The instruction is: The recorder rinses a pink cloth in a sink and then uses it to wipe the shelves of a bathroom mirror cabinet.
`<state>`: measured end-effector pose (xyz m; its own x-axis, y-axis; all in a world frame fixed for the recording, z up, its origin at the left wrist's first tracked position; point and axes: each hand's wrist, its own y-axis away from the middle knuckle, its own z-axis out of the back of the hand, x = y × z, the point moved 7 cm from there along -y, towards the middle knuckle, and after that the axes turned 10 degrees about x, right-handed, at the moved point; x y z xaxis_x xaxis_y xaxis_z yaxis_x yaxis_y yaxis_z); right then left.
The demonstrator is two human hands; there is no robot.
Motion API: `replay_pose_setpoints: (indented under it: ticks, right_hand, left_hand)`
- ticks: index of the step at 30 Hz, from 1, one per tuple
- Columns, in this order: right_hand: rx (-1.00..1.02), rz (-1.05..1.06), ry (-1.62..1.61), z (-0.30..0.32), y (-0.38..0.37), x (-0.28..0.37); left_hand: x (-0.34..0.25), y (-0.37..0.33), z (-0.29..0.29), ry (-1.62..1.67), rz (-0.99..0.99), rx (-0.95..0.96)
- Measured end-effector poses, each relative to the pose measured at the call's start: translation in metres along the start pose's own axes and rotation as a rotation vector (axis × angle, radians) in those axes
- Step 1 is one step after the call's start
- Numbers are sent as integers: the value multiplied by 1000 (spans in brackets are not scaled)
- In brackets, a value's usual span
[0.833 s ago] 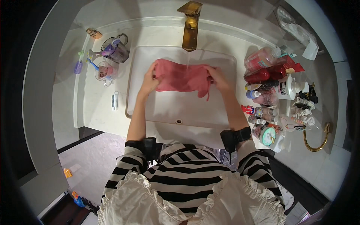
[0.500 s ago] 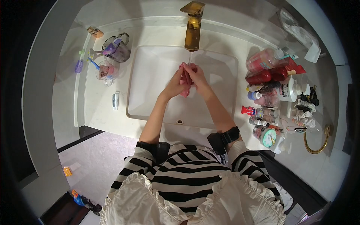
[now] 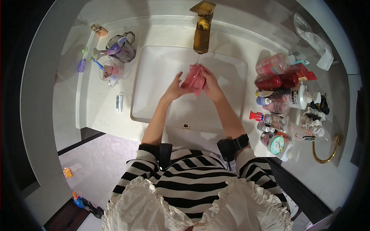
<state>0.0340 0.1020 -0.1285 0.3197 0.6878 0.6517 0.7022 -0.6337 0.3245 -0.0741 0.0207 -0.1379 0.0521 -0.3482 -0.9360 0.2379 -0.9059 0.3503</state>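
Observation:
A wet-looking pink cloth (image 3: 194, 80) is bunched over the white sink basin (image 3: 152, 73), just below the gold faucet (image 3: 202, 35). A thin stream of water seems to come from the spout above it. My right hand (image 3: 211, 85) grips the cloth along its right side. On the other side my left hand (image 3: 175, 89) is open, fingers and thumb apart; its thumb reaches the cloth's lower left edge, and I cannot tell whether it touches.
Left of the basin are a dark glass mug (image 3: 124, 51), a clear cup (image 3: 111, 71) with a blue toothbrush, and a small white tube (image 3: 120, 102). Several bottles, including a white pump bottle (image 3: 298, 97), and jars crowd the right counter beside a gold ring (image 3: 327, 159).
My left hand has come off the cloth and opened, moving slightly left. The cloth, squeezed between both hands before, is now looser and spread wider in my right hand.

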Motion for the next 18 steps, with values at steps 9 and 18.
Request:
replay_pose_setpoints:
  ticks: [9,18]
  right_hand:
    - [146,-39,-330,5,-2,-9]
    - [78,-172,1012,71,-4,30]
  left_hand:
    - [47,-40,-30,-296,-221,124]
    - [1,-47,-4,-518,-54,98]
